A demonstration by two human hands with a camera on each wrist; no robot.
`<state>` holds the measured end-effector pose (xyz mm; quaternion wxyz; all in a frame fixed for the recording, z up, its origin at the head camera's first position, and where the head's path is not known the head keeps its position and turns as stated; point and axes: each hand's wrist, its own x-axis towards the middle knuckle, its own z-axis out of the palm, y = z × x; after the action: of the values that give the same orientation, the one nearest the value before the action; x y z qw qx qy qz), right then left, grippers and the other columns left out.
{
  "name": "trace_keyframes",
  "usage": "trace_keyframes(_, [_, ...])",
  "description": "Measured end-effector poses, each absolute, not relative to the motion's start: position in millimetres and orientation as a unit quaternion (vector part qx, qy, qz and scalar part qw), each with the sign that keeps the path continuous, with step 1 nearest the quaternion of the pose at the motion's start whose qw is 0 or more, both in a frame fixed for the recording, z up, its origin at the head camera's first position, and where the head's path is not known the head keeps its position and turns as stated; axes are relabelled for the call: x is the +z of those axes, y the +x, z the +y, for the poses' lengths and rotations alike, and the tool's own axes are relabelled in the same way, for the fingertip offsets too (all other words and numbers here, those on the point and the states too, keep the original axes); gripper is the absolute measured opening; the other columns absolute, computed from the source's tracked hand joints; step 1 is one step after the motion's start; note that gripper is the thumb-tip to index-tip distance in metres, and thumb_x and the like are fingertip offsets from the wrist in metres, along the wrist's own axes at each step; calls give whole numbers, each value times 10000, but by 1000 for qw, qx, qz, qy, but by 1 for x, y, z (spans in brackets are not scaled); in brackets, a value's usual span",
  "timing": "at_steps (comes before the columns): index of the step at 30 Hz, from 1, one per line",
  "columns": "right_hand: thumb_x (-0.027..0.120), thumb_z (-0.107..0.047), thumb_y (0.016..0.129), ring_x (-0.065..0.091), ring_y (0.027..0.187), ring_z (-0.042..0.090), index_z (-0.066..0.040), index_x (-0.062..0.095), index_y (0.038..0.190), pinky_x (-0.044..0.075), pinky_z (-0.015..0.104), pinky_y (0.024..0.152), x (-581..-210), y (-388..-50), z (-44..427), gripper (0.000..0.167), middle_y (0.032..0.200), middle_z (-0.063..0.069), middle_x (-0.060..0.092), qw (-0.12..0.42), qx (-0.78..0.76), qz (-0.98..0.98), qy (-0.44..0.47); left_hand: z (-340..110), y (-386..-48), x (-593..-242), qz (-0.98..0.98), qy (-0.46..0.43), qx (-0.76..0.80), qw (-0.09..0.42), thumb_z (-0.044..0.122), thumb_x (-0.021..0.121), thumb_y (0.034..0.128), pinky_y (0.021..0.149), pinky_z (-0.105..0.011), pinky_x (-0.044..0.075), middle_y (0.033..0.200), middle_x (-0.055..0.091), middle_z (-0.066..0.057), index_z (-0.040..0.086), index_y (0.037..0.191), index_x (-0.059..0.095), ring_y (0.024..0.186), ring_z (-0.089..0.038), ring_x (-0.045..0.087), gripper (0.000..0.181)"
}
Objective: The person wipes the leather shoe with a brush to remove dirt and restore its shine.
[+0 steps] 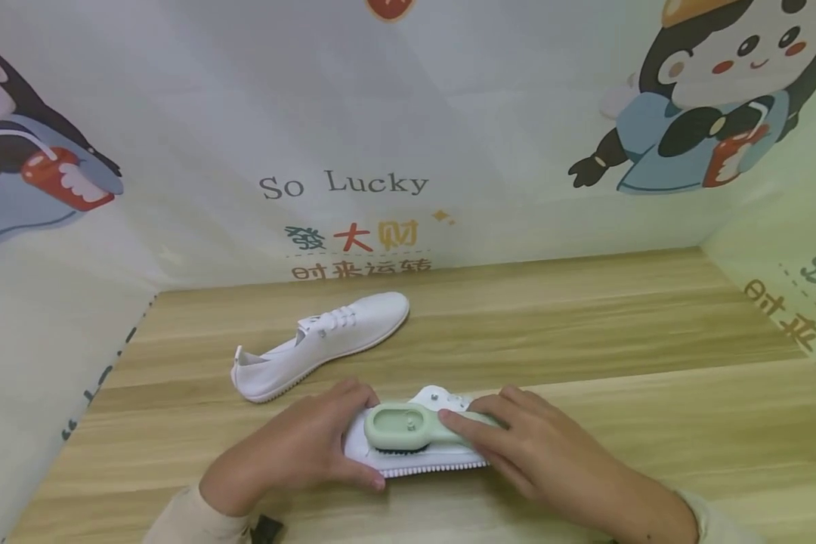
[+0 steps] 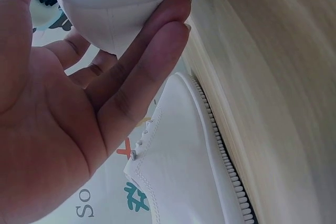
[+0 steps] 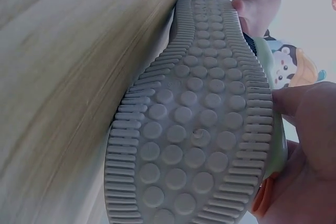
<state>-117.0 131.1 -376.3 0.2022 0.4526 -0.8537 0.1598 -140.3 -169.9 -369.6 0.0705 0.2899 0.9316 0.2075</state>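
Note:
A white shoe (image 1: 442,456) lies tipped on its side near the front of the table, its ridged sole edge facing me. At its heel my left hand (image 1: 299,446) holds on, thumb by the sole and fingers on the far side. My right hand (image 1: 540,446) grips the handle of a light green brush (image 1: 397,432), whose dark bristles rest on the shoe's side toward the heel. The right wrist view shows the dotted sole (image 3: 199,108) and an orange piece (image 3: 264,198) beside the right hand. My right hand hides the toe in the head view.
A second white shoe (image 1: 333,340), laced, stands upright behind the left hand on the wooden table (image 1: 585,325). Printed cloth walls (image 1: 503,151) enclose the back and both sides. Near the left sleeve is a small black object (image 1: 267,529).

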Motion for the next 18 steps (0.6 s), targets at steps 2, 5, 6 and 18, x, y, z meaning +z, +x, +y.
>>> trace_keyframes(2, [528, -258, 976, 540, 952, 110, -282, 490, 1387, 481, 317, 832, -374, -117, 131, 414, 1108, -63, 595, 203, 161, -854, 451, -171, -141, -368, 931, 291, 207, 72, 621, 794, 578, 657, -207, 434, 985, 470, 187, 288, 1060, 522, 768, -42, 509, 645])
trace_keyframes(5, [573, -231, 946, 539, 949, 106, -284, 494, 1383, 478, 317, 835, -373, -117, 132, 448, 1095, -63, 596, 199, 160, -859, 444, -171, -141, -367, 931, 291, 208, 76, 628, 786, 584, 653, -205, 431, 989, 472, 186, 282, 1071, 524, 768, -43, 508, 653])
trace_keyframes(6, [591, -220, 930, 538, 945, 103, -286, 498, 1380, 476, 316, 839, -372, -117, 132, 464, 1088, -64, 597, 198, 160, -861, 439, -171, -141, -367, 931, 290, 207, 76, 632, 783, 585, 654, -207, 430, 993, 473, 185, 279, 1077, 525, 770, -42, 507, 658])
trace_keyframes(18, [637, -222, 839, 458, 716, -5, -238, 685, 1174, 407, 140, 596, -371, -122, 136, 339, 877, -100, 582, 245, 216, -847, 420, -171, -141, -368, 933, 285, 206, 75, 633, 780, 590, 664, -216, 430, 979, 475, 183, 286, 1075, 532, 769, -41, 503, 646])
